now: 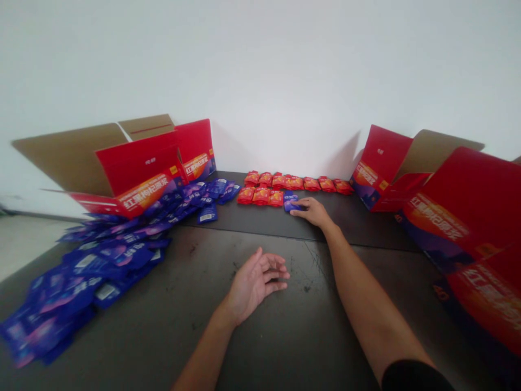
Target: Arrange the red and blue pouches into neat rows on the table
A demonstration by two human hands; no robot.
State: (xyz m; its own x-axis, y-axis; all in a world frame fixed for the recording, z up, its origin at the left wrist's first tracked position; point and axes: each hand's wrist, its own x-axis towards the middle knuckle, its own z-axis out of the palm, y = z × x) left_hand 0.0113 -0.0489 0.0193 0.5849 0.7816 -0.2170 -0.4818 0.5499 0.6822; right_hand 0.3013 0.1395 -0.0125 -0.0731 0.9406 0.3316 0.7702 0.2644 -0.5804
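Observation:
My right hand [314, 212] reaches far over the dark table, its thumb and fingers closed on the right edge of a blue pouch [288, 201]. That pouch is at the right end of a short front row of red pouches [261, 196]. Behind it runs a longer row of red pouches [311, 184], near the wall. My left hand [258, 282] is nearer to me over the table, palm turned inward, fingers apart and loosely bent, with nothing in it.
A long heap of blue pouches [118, 255] spreads along the left side. One blue pouch [207, 213] lies at the heap's edge. Open red cartons stand at the left [142, 168] and right [378, 168], with another red carton [459, 212] nearer on the right. A white wall [285, 81] closes off the back.

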